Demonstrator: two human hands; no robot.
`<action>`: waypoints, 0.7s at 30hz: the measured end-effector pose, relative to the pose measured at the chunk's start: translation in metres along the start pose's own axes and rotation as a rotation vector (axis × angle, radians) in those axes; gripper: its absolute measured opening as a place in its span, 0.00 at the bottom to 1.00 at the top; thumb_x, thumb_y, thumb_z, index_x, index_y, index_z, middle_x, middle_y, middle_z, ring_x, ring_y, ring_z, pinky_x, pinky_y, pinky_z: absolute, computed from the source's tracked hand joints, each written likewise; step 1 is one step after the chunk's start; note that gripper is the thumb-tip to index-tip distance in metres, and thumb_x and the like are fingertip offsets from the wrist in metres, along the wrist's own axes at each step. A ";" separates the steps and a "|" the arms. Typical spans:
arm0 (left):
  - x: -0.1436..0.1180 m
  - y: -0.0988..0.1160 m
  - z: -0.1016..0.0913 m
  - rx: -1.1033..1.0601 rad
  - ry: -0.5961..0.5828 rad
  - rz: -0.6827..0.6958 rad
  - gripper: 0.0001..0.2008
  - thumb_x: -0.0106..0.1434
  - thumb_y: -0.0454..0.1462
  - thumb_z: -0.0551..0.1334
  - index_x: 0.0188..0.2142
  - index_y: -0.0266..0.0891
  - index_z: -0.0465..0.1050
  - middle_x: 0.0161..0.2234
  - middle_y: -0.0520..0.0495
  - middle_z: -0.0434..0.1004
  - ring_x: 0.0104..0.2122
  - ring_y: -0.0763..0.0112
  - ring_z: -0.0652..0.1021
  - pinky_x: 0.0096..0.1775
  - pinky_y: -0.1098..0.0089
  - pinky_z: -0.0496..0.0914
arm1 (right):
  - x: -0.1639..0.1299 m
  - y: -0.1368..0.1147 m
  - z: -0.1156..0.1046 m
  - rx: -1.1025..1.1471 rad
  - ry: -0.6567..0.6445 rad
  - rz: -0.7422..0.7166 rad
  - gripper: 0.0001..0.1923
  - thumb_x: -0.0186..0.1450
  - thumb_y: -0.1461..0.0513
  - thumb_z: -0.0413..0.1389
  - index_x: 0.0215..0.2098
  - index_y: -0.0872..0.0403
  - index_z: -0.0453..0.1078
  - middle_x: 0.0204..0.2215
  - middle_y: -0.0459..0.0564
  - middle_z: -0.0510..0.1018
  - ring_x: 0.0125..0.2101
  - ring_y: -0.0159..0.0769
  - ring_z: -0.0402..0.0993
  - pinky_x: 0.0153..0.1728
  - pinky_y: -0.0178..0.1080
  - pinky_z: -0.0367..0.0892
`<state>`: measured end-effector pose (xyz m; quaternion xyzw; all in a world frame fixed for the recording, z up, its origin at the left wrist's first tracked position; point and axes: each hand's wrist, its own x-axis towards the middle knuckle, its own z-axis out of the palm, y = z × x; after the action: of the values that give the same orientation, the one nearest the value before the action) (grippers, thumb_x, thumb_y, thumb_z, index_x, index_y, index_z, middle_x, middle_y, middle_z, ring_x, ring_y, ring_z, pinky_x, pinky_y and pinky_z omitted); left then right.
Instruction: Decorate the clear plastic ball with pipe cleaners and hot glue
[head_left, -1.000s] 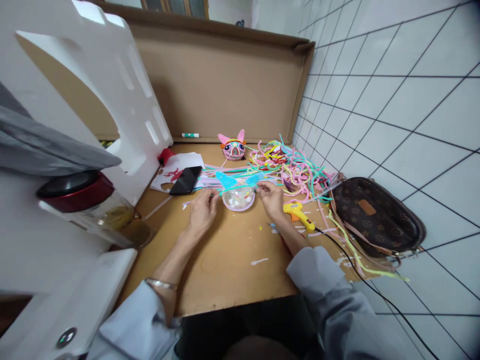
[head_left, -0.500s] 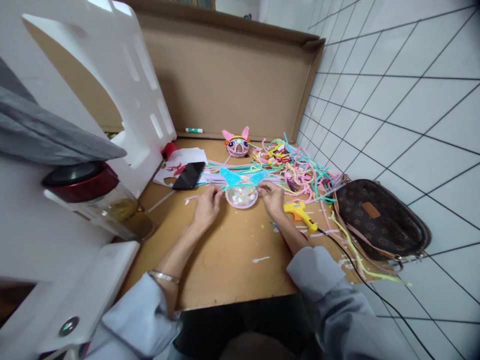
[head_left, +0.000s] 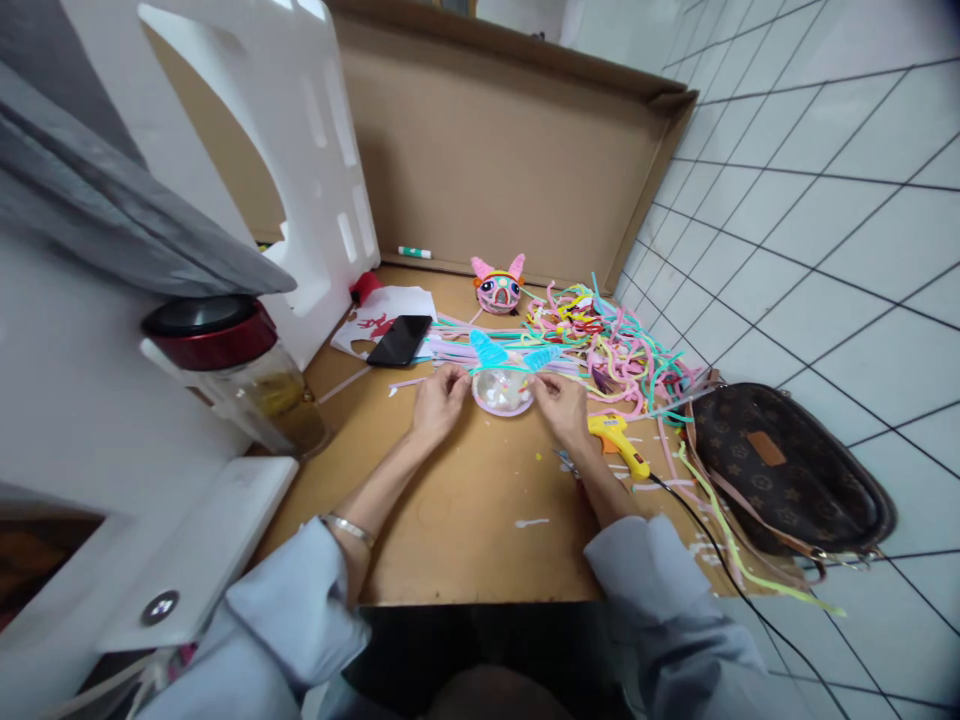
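A clear, shallow plastic bowl [head_left: 501, 390] with a lilac rim and two blue fuzzy ears [head_left: 489, 348] stands on the cardboard-coloured tabletop. Across its upper edge runs a teal pipe cleaner [head_left: 504, 369]. My left hand [head_left: 439, 405] pinches at the left side, thumb and fingers closed near one end of the teal strand. On the other side my right hand [head_left: 564, 405] is closed in the same way. The exact grip at the fingertips is too small to make out. Behind the bowl sits a pink eared animal head [head_left: 498, 291] made of pipe cleaners.
Straight and tangled pipe cleaners [head_left: 630, 350] lie behind and right of the bowl. A yellow glue gun [head_left: 621, 446] with a black cord rests beside my right forearm. Around are a phone [head_left: 400, 341], a brown handbag [head_left: 795, 470], a glass bottle [head_left: 259, 390] and a marker [head_left: 415, 252].
The whole view has shifted, so everything appears a little further right. Both hands stay at the two sides of the bowl, with little visible movement against it.
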<state>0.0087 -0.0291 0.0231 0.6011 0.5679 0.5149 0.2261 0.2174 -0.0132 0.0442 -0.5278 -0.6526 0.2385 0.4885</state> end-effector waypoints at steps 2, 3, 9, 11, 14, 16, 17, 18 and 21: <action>-0.001 0.002 0.000 0.007 0.009 -0.005 0.10 0.61 0.42 0.56 0.28 0.39 0.67 0.25 0.50 0.72 0.27 0.69 0.71 0.34 0.68 0.67 | -0.001 -0.002 0.000 -0.001 -0.002 0.008 0.18 0.57 0.48 0.58 0.28 0.54 0.79 0.29 0.54 0.84 0.33 0.47 0.82 0.38 0.44 0.75; -0.002 0.004 0.000 0.013 0.011 -0.002 0.10 0.61 0.42 0.56 0.28 0.39 0.67 0.25 0.50 0.72 0.27 0.69 0.71 0.34 0.68 0.67 | -0.001 -0.004 0.001 -0.008 -0.002 0.011 0.20 0.57 0.47 0.57 0.28 0.55 0.78 0.28 0.55 0.84 0.33 0.47 0.81 0.38 0.44 0.74; -0.005 0.008 0.004 0.086 0.016 0.061 0.09 0.61 0.40 0.55 0.28 0.39 0.67 0.25 0.50 0.72 0.28 0.69 0.72 0.37 0.67 0.68 | 0.001 -0.006 0.001 -0.064 0.044 0.068 0.20 0.57 0.47 0.55 0.25 0.54 0.76 0.25 0.52 0.83 0.31 0.44 0.79 0.34 0.40 0.70; -0.005 0.008 0.005 0.124 0.019 0.095 0.09 0.62 0.40 0.55 0.28 0.40 0.67 0.26 0.49 0.72 0.29 0.68 0.72 0.38 0.67 0.68 | 0.002 -0.004 0.001 -0.064 0.062 0.091 0.18 0.56 0.48 0.56 0.22 0.53 0.75 0.23 0.50 0.81 0.29 0.42 0.78 0.33 0.39 0.68; -0.006 0.007 0.006 0.163 0.019 0.148 0.09 0.63 0.41 0.54 0.28 0.40 0.67 0.28 0.47 0.73 0.30 0.67 0.72 0.39 0.65 0.69 | 0.004 -0.001 0.002 -0.034 0.076 0.132 0.17 0.55 0.48 0.56 0.20 0.53 0.73 0.20 0.48 0.79 0.27 0.40 0.76 0.32 0.38 0.66; -0.006 0.007 0.005 0.173 0.018 0.165 0.10 0.63 0.41 0.54 0.29 0.40 0.67 0.28 0.47 0.73 0.29 0.66 0.72 0.39 0.65 0.69 | 0.005 0.002 0.002 -0.012 0.073 0.159 0.18 0.55 0.48 0.57 0.19 0.53 0.72 0.19 0.47 0.77 0.26 0.38 0.74 0.31 0.37 0.65; -0.006 0.007 0.005 0.175 0.017 0.162 0.09 0.62 0.41 0.54 0.29 0.40 0.67 0.28 0.47 0.73 0.29 0.67 0.72 0.39 0.65 0.69 | 0.006 0.003 0.003 -0.003 0.072 0.169 0.18 0.56 0.48 0.57 0.19 0.52 0.71 0.18 0.46 0.76 0.25 0.38 0.74 0.30 0.37 0.64; -0.006 0.006 0.005 0.177 0.016 0.154 0.09 0.62 0.40 0.54 0.29 0.40 0.67 0.28 0.47 0.74 0.29 0.67 0.72 0.39 0.65 0.69 | 0.006 0.005 0.003 0.005 0.071 0.176 0.18 0.56 0.48 0.57 0.18 0.52 0.70 0.17 0.45 0.75 0.25 0.37 0.73 0.30 0.36 0.64; -0.006 0.007 0.005 0.163 0.013 0.116 0.08 0.61 0.39 0.55 0.28 0.40 0.68 0.27 0.47 0.74 0.28 0.68 0.73 0.39 0.66 0.70 | 0.007 0.009 0.004 0.014 0.074 0.182 0.19 0.57 0.49 0.57 0.17 0.52 0.68 0.15 0.43 0.71 0.23 0.35 0.71 0.29 0.35 0.63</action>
<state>0.0172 -0.0344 0.0249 0.6461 0.5734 0.4831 0.1428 0.2185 -0.0026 0.0378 -0.5901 -0.5818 0.2669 0.4919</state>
